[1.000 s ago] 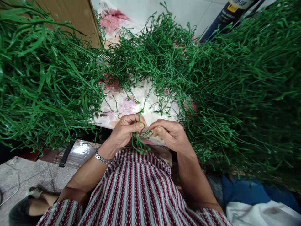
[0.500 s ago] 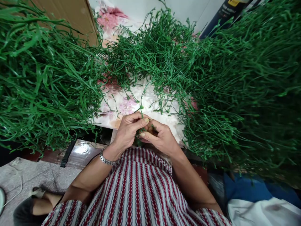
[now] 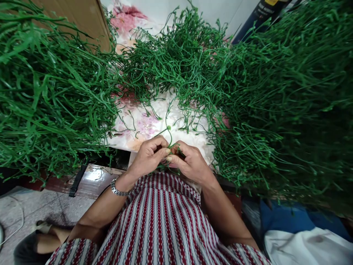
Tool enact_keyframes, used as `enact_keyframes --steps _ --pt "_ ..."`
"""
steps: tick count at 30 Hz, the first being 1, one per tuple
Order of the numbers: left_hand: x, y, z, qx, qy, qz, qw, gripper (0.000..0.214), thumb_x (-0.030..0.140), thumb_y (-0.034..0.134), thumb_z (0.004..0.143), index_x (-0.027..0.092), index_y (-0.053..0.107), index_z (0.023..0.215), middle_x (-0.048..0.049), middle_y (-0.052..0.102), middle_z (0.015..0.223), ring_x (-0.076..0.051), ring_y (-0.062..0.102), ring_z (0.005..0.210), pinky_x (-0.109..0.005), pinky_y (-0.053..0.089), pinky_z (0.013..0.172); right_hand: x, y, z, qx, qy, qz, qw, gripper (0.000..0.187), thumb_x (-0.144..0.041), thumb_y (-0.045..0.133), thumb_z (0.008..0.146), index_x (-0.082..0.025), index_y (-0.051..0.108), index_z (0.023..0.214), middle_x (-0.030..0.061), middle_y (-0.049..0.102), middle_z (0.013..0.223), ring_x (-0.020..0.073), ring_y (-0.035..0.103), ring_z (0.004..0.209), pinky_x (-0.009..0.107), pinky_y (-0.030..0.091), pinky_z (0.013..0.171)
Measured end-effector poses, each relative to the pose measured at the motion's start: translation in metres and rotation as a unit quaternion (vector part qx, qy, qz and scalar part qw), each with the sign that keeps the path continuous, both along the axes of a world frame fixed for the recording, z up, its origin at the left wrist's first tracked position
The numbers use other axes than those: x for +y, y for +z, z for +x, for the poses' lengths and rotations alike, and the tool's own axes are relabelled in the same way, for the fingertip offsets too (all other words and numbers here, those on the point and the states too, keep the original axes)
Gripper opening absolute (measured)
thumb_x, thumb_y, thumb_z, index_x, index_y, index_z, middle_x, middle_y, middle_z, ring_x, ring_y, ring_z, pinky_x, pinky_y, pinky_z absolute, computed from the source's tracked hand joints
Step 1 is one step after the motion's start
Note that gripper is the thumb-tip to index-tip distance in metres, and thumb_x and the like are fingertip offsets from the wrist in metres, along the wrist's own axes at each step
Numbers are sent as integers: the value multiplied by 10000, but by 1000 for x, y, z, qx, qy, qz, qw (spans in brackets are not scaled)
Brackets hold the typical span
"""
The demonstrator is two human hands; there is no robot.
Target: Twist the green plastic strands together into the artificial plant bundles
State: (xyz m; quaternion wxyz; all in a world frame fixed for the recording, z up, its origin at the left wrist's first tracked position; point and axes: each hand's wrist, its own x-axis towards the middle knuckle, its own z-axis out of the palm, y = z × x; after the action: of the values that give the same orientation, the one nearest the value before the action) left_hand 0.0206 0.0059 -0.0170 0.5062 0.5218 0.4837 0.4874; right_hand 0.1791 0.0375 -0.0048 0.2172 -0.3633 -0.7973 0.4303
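Observation:
Close to my body, over the near edge of the flowered cloth [image 3: 154, 129], my two hands meet with their fingertips almost touching. My left hand [image 3: 150, 156], with a metal watch band on the wrist, is closed in a pinch on a thin green plastic stem [image 3: 169, 134]. The stem rises past the fingers to a small knob and branches there. My right hand [image 3: 189, 160] is also closed, thumb against forefinger, on the same stem's lower part. More green strands show between and below the fingers, partly hidden.
Large heaps of green plastic stems lie left [image 3: 55, 99], behind [image 3: 184, 62] and right [image 3: 289, 110]. A cardboard box [image 3: 79, 22] stands at the back left, a dark cylinder [image 3: 259, 20] at the back right. Blue and white cloth [image 3: 309, 235] lies low on the right. Another person's leg shows lower left.
My left hand's thumb and fingertips have shifted slightly down toward the right hand. The stem's knob has moved a little right, and the stem now bends. The view has shifted slightly.

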Motion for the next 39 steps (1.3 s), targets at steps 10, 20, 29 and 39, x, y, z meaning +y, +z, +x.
enact_keyframes --steps 10,20,29,39 --pt "6 8 -17 61 -131 -49 988 253 342 535 796 137 491 655 17 422 644 -94 385 609 -219 316 558 2 7 4 -74 44 166 982 178 -293 420 901 -175 494 790 4 538 694 104 477 613 223 333 580" --pt "8 8 -16 72 -181 5 981 404 371 517 805 146 405 489 35 316 515 -75 292 500 -231 228 473 9 9 6 -70 146 90 983 287 -369 431 892 -176 466 682 -31 425 594 87 392 531 230 279 524" --pt "-9 12 -3 -89 -95 -10 991 366 375 537 798 154 427 528 20 327 542 -84 300 502 -247 238 471 -2 -13 -9 301 111 -326 889 411 -401 517 824 -190 327 527 -74 282 463 52 230 413 223 177 415" --pt "-16 9 15 -201 25 7 979 331 330 595 763 140 483 516 20 360 527 -75 310 490 -251 254 482 -15 -19 -17 365 12 -347 864 345 -405 578 762 -183 428 544 -47 389 435 74 324 370 224 231 374"
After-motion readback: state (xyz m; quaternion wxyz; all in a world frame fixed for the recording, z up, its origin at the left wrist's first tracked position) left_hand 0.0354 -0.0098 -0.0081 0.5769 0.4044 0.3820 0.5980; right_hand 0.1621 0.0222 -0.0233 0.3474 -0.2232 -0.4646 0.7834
